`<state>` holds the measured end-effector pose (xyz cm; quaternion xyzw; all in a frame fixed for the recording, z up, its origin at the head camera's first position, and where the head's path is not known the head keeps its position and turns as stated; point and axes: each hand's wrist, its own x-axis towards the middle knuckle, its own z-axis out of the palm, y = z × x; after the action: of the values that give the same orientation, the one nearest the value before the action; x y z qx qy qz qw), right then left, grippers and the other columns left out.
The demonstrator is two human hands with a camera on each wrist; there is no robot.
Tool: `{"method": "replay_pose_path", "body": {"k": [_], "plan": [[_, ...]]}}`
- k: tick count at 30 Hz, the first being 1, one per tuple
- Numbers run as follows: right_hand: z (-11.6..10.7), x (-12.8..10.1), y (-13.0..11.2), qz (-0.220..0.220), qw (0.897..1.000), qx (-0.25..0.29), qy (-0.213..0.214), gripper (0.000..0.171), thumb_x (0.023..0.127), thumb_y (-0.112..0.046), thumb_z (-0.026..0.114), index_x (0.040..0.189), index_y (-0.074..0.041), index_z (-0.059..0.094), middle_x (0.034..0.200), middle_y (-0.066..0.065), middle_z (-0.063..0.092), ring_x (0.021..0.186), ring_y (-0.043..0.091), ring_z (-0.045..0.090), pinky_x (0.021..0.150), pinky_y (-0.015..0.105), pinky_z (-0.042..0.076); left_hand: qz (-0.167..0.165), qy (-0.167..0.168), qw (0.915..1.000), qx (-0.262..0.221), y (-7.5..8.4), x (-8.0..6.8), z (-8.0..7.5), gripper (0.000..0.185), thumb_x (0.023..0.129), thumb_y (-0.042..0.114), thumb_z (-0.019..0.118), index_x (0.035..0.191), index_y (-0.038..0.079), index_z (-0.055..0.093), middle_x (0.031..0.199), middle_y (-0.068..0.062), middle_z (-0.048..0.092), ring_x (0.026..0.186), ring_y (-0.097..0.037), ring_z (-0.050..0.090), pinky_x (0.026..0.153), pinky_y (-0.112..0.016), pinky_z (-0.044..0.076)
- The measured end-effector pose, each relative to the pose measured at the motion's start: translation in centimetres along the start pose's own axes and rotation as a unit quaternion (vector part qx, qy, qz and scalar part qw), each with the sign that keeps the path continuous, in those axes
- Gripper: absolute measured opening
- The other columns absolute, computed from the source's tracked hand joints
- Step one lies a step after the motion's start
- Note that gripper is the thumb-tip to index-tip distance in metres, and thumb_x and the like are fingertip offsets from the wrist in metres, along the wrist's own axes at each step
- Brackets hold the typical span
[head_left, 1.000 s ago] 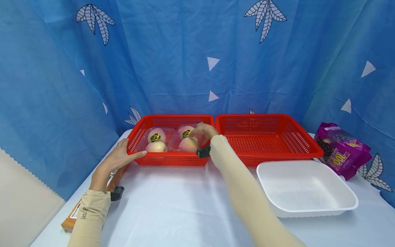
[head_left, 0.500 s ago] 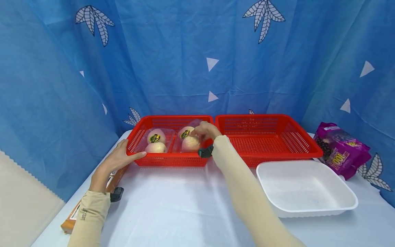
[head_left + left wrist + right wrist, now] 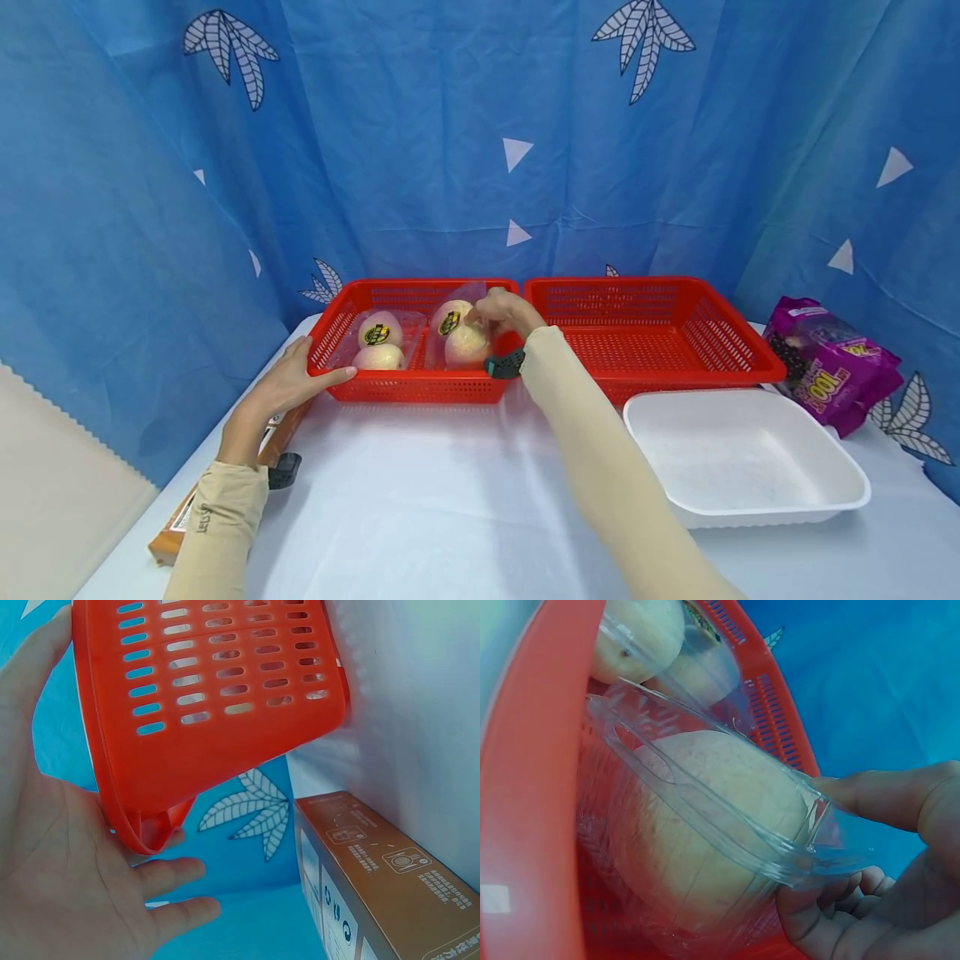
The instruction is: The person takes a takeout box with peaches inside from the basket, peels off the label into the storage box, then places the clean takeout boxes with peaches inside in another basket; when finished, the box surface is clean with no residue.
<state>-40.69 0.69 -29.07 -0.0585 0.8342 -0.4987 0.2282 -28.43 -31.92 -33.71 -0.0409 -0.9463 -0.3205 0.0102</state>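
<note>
While my right hand [image 3: 504, 312] pinches the rim of the clear clamshell [image 3: 705, 825] with thumb on top and fingers curled beneath, the pack is tilted up on its near edge but sits inside the left red basket [image 3: 341, 321], so I judge the lift as only just begun. That clamshell carries two pale apples [image 3: 467, 343] with yellow-and-black stickers; a second clamshell [image 3: 378, 342] with two more apples lies flat beside it in the same basket, untouched. Nothing has reached the right red basket [image 3: 720, 321] or the white foam tray [image 3: 825, 475] in front of it, so by my reckoning nearly all the work remains.

My right arm stretches forward across the counter [image 3: 450, 500], wrist bent over the basket's front wall, grip clamped on the plastic lip at the pack's right end. My left hand [image 3: 288, 385] lies with fingers straight and apart against the basket's left front corner, palm on the outside wall, bracing it and holding nothing. A brown carton [image 3: 375, 877] lies on the counter just beside that forearm. A purple snack bag [image 3: 832, 362] sits far right, well apart from both hands
</note>
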Motion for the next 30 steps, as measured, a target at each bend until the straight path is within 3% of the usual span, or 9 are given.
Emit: {"method": "replay_pose_path", "body": {"k": [4, 7, 19, 22, 26, 30], "plan": [[-0.3, -0.1, -0.4, -0.016, 1.0, 0.012, 0.006, 0.016, 0.089, -0.009, 0.062, 0.091, 0.0, 0.049, 0.086, 0.008, 0.044, 0.071, 0.019, 0.047, 0.065, 0.028, 0.048, 0.003, 0.002, 1.0, -0.003, -0.1, 0.0, 0.0, 0.103, 0.079, 0.062, 0.065, 0.15, 0.005, 0.016, 0.141, -0.023, 0.034, 0.126, -0.04, 0.037, 0.087, -0.056, 0.051], [-0.8, -0.2, -0.6, -0.026, 0.999, 0.026, 0.008, 0.019, 0.088, -0.008, 0.063, 0.076, -0.003, 0.049, 0.077, 0.007, 0.043, 0.064, 0.018, 0.044, 0.059, 0.027, 0.046, 0.003, 0.003, 1.0, -0.005, -0.1, 0.0, 0.0, 0.103, 0.079, 0.062, 0.065, 0.15, 0.005, 0.016, 0.141, -0.023, 0.034, 0.126, -0.04, 0.037, 0.087, -0.055, 0.051], [-3.0, -1.6, -1.5, -0.081, 0.995, 0.064, -0.012, 0.033, 0.089, -0.005, 0.061, 0.061, -0.008, 0.045, 0.055, 0.003, 0.04, 0.05, 0.014, 0.038, 0.049, 0.024, 0.04, -0.003, -0.005, 0.9999, -0.01, -0.1, -0.1, -0.2, 0.107, 0.079, 0.063, 0.065, 0.152, 0.005, 0.012, 0.145, -0.024, 0.029, 0.128, -0.042, 0.034, 0.086, -0.055, 0.051], [-3.5, -1.9, -1.5, -0.092, 0.993, 0.075, -0.02, 0.031, 0.09, -0.003, 0.059, 0.066, -0.007, 0.041, 0.057, 0.002, 0.038, 0.05, 0.013, 0.036, 0.048, 0.023, 0.035, -0.004, -0.004, 0.9999, -0.012, -0.1, -0.1, -0.2, 0.107, 0.079, 0.062, 0.065, 0.152, 0.005, 0.012, 0.145, -0.024, 0.028, 0.129, -0.042, 0.034, 0.086, -0.055, 0.051], [-4.1, -2.5, -1.5, -0.102, 0.99, 0.088, -0.029, 0.02, 0.091, -0.002, 0.057, 0.09, -0.007, 0.038, 0.076, 0.005, 0.043, 0.055, 0.012, 0.038, 0.05, 0.022, 0.035, 0.0, -0.003, 0.9999, -0.014, -0.1, -0.2, -0.2, 0.106, 0.079, 0.062, 0.065, 0.151, 0.005, 0.013, 0.144, -0.024, 0.03, 0.128, -0.042, 0.035, 0.086, -0.055, 0.052], [-4.9, -3.4, -1.6, -0.114, 0.989, 0.09, -0.031, 0.031, 0.092, -0.005, 0.057, 0.112, -0.007, 0.033, 0.098, 0.01, 0.043, 0.064, 0.013, 0.043, 0.055, 0.022, 0.041, -0.001, -0.005, 0.9999, -0.011, -0.1, -0.1, -0.2, 0.107, 0.079, 0.063, 0.065, 0.151, 0.005, 0.012, 0.144, -0.024, 0.03, 0.128, -0.042, 0.035, 0.086, -0.055, 0.052]]}}
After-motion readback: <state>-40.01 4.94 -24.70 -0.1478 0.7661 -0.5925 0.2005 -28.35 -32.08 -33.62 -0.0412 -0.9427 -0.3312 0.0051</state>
